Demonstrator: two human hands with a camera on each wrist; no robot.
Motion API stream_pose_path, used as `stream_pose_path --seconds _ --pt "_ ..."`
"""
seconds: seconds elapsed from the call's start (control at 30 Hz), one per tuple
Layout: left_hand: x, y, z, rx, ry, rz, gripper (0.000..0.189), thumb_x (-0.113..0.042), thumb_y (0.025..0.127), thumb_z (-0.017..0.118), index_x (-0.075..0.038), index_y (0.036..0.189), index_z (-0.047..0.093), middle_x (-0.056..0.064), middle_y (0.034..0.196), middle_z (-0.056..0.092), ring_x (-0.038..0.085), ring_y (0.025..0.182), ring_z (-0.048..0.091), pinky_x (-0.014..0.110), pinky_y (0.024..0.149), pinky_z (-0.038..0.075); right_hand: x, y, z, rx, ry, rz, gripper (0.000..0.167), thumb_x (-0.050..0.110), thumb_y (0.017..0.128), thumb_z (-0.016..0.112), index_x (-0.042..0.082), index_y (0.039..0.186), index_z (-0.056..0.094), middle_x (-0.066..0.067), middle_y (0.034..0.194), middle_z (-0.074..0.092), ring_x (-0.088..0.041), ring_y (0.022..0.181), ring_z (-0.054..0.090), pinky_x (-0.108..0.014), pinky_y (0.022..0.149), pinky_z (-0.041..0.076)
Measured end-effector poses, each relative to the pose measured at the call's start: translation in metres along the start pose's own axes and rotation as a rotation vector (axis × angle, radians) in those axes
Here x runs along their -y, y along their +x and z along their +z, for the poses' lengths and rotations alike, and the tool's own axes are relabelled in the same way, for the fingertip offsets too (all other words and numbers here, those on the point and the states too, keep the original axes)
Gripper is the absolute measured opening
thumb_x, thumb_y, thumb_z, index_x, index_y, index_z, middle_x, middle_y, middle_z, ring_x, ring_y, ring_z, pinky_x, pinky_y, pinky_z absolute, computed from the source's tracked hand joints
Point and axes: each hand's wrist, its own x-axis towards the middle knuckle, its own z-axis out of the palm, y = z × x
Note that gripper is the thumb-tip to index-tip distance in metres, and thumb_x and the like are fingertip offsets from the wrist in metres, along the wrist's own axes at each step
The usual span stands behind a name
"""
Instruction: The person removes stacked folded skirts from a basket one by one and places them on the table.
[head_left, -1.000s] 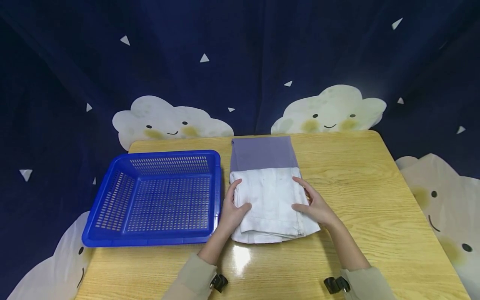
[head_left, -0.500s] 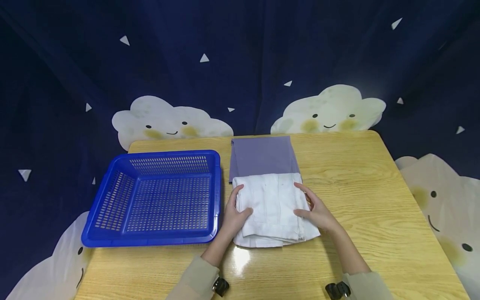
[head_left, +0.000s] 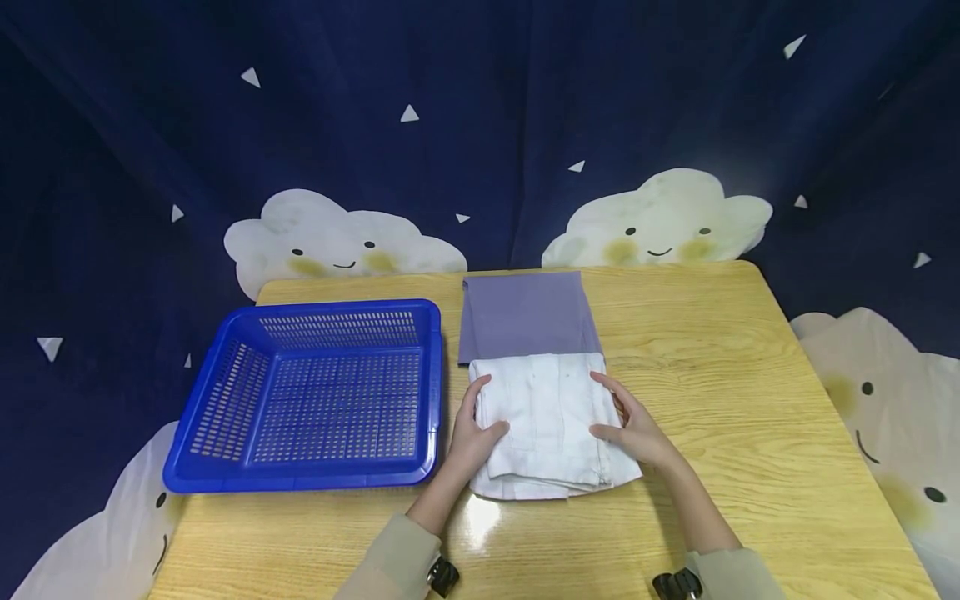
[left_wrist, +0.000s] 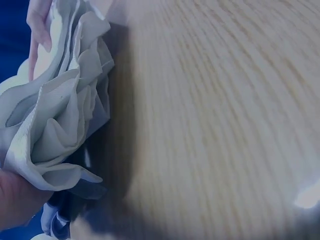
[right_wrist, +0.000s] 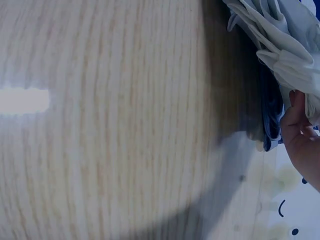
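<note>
A white folded garment (head_left: pixel 546 421), thick with several layers and visible seams, lies between both hands in the head view. My left hand (head_left: pixel 472 437) grips its left side, thumb on top and fingers at the edge. On the opposite side, my right hand (head_left: pixel 637 429) holds it the same way. Its layered near edge fans out in the left wrist view, where the garment (left_wrist: pixel 65 100) casts a shadow on the wood. Just beyond it is a flat purple folded cloth (head_left: pixel 528 312), its near part covered by the white garment.
To the left stands a blue plastic basket (head_left: pixel 435 392) with perforated walls and nothing inside. Everything rests on a light wooden table (head_left: pixel 712 358). Behind it hangs a dark blue curtain (head_left: pixel 495 100) printed with clouds.
Both hands have drawn the white garment toward the person and slightly right, so more of the purple cloth shows. The basket has stayed in place.
</note>
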Motion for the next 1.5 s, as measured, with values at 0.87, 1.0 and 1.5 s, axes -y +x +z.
stream_pose_path --seconds 0.87,1.0,1.5 --pt "0.032 0.002 0.005 -0.007 0.012 -0.031 0.075 0.011 0.066 0.059 -0.013 0.135 0.04 0.02 0.138 0.038 0.035 0.118 0.042 0.05 0.096 0.037 -0.017 -0.005 0.003 -0.012 -0.031 0.025 0.078 -0.003 0.076 0.068 0.011 0.143 0.029 -0.021 0.148 0.016 -0.035 0.126 0.027 -0.037 0.104 0.029" --pt "0.055 0.009 0.008 -0.023 0.027 -0.041 0.077 0.009 0.065 0.061 -0.021 0.133 0.042 0.016 0.136 0.042 0.031 0.113 0.047 0.046 0.092 0.041 -0.017 -0.007 0.004 -0.016 -0.039 0.021 0.077 -0.001 0.076 0.068 0.013 0.142 0.031 -0.019 0.15 0.013 -0.035 0.13 0.016 -0.058 0.105 0.014" --pt "0.016 -0.007 0.009 -0.047 0.075 -0.059 0.072 0.014 0.064 0.058 -0.003 0.132 0.042 0.027 0.133 0.041 0.04 0.117 0.041 0.055 0.095 0.034 -0.03 -0.008 0.005 -0.014 -0.025 0.042 0.077 -0.003 0.076 0.066 0.013 0.142 0.03 -0.019 0.15 0.013 -0.039 0.135 0.012 -0.054 0.106 0.015"
